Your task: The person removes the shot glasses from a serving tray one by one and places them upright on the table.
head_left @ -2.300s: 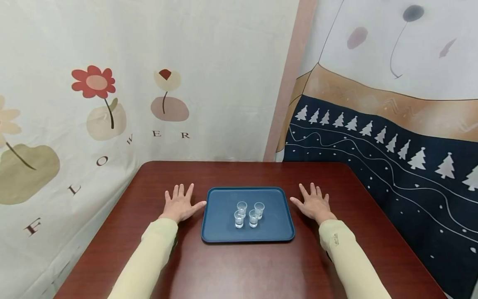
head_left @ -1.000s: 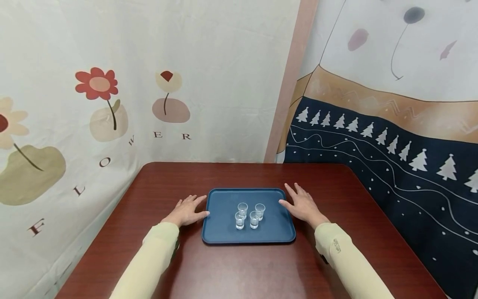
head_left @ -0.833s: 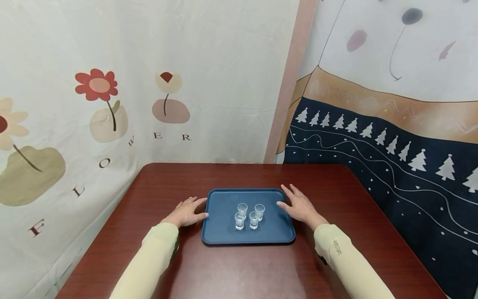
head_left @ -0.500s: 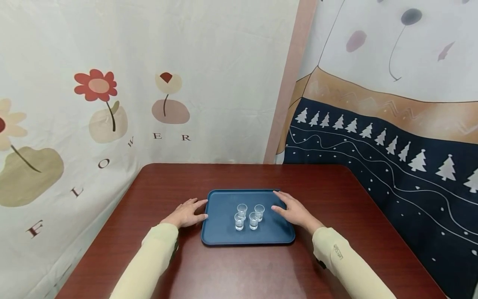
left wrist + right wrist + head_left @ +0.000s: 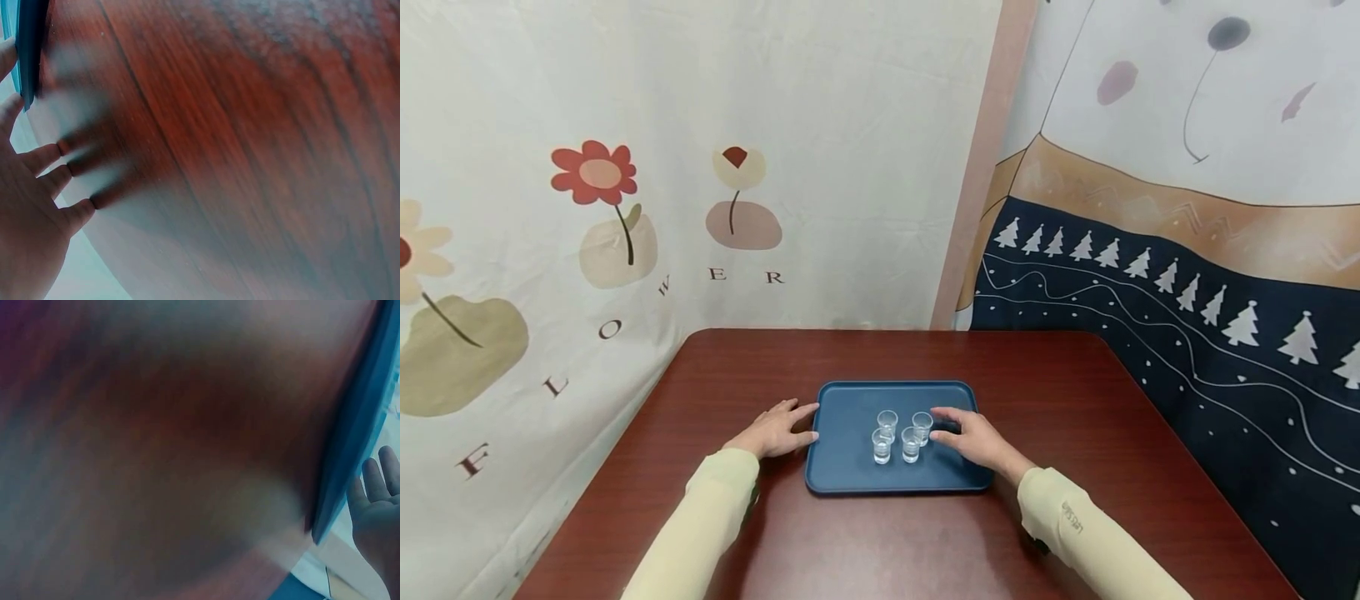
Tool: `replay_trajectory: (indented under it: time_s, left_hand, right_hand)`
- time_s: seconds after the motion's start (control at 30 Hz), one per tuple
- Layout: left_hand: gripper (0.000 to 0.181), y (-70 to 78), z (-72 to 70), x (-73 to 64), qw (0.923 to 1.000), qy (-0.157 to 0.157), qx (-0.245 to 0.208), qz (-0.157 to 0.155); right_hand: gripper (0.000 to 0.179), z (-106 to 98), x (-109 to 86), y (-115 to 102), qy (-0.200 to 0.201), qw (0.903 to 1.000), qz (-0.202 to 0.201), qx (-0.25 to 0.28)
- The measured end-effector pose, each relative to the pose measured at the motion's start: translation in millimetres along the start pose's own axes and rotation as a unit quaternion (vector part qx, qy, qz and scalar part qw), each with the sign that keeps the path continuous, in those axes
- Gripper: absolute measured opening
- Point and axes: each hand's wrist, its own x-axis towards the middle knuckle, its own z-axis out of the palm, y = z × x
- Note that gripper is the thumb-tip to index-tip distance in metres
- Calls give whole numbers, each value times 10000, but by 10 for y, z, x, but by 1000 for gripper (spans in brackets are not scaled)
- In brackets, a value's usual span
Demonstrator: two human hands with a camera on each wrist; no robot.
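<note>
A blue tray [image 5: 850, 475] lies on the table with several small clear glasses standing near its middle. My left hand [image 5: 775, 429] is at the tray's left rim, thumb and forefinger stretched to it; in the left wrist view its other fingers [image 5: 53, 178] are spread over the tabletop. My right hand [image 5: 976, 439] is over the tray's right side, thumb and forefinger apart beside the back right glass [image 5: 923, 428]. Whether it touches that glass I cannot tell. Nearby stand the front right glass [image 5: 911, 447], the front left glass [image 5: 882, 449] and the back left glass [image 5: 887, 422].
The reddish-brown wooden table [image 5: 880, 542] extends around the tray. Behind it hangs a pale cloth [image 5: 850, 167] printed with flowers and letters. A dark blue cloth [image 5: 1150, 350] with white trees hangs to the right.
My right hand has moved left from beside the tray, over its right rim, to the back right glass. My left hand has turned inward to the left rim. Tray and glasses have stayed put.
</note>
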Motion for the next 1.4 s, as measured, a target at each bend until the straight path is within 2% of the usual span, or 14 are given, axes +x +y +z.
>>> replay_trajectory:
  time_s: [0.27,0.6,0.77,0.97,1.2,1.4]
  left_hand:
    - [66,21,-9,4,10000,10,-37,-17]
    - [66,-3,5,-1,10000,6,-47,52]
    - [67,-28,21,4,10000,-16,-7,-7]
    - [68,-16,12,-2,10000,-7,-50,-74]
    - [68,22,-16,-7,9998,14,-90,-160]
    - [69,41,-18,-4,9998,-25,-82,-192]
  right_hand:
    - [42,114,34,-32,117,9994,0,332]
    - [32,194,83,-35,223,9992,-83,307]
    - [28,186,96,-30,493,9980,61,386]
    - [27,72,140,-37,879,9932,208,728]
    - [31,-182,209,30,1365,9874,304,741]
    - [37,-438,201,164,1711,9789,733,842]
